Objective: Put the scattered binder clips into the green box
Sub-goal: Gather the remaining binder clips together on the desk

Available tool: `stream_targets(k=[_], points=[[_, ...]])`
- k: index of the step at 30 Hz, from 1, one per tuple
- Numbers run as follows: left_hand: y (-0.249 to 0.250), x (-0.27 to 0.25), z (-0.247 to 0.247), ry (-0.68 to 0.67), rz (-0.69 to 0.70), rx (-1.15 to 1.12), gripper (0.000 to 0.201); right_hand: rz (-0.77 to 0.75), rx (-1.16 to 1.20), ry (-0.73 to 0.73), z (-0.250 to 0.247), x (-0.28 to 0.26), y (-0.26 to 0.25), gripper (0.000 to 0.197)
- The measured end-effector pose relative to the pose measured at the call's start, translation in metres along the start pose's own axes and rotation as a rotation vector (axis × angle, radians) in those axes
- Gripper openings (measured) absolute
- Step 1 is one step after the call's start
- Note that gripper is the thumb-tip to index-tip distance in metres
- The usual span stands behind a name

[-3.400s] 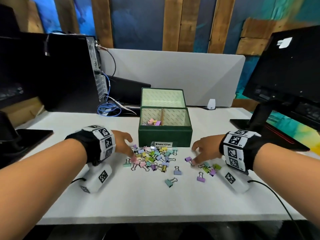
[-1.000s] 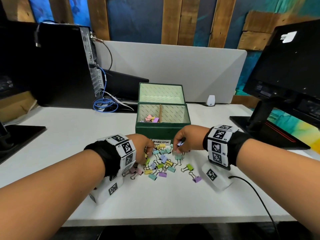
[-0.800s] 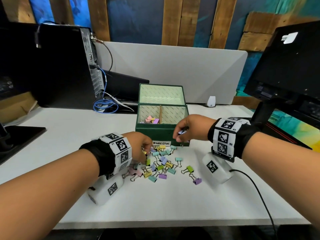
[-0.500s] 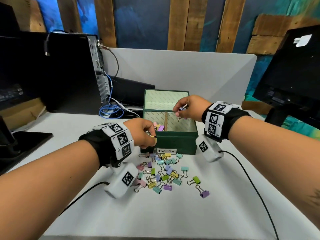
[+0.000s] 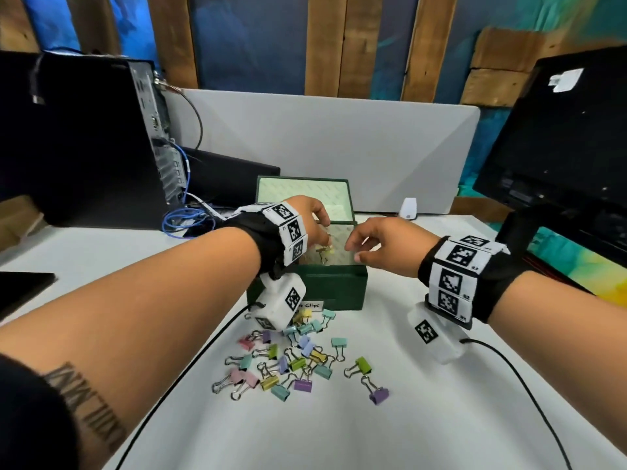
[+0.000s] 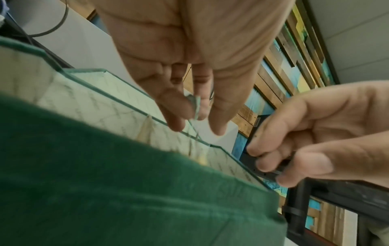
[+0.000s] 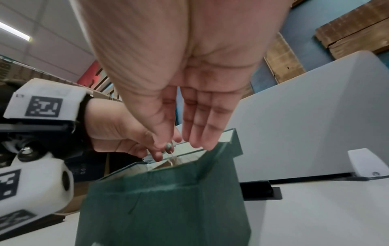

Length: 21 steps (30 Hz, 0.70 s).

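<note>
The green box stands open mid-table, its lid upright behind it and a label on its front. My left hand hovers over the box's opening and pinches a binder clip at its fingertips; a yellow clip shows just below them. The right hand is over the box's right side, fingers straight and holding nothing. Several pastel binder clips lie scattered on the white table in front of the box. The box interior is mostly hidden by my hands.
A black computer tower with a blue cable stands at the back left. A black monitor is on the right, with a grey divider panel behind the box. Black wrist-camera cables trail over the table's front.
Both hands rose from the clip pile to above the box. The right hand, which carried clips half a second ago, now has straight fingers and holds nothing. The left hand moved over the opening.
</note>
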<state>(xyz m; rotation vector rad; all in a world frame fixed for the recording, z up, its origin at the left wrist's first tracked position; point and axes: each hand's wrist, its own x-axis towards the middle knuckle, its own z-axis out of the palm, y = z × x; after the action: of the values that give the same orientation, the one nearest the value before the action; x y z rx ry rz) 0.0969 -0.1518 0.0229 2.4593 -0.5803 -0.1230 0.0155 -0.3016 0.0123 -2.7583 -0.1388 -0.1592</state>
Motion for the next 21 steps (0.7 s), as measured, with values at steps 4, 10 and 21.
stream_targets(k=[4,10,21], points=[[-0.007,-0.012,0.002,0.032,0.053,0.062,0.034,0.018,-0.004,-0.043,0.003,-0.017,0.008,0.012],[-0.035,-0.059,-0.014,-0.062,0.003,0.064,0.008,-0.015,-0.092,-0.312,0.022,-0.027,-0.009,0.022],[-0.062,-0.097,0.020,-0.409,-0.126,0.535,0.063,-0.058,-0.318,-0.544,0.054,-0.026,-0.040,0.048]])
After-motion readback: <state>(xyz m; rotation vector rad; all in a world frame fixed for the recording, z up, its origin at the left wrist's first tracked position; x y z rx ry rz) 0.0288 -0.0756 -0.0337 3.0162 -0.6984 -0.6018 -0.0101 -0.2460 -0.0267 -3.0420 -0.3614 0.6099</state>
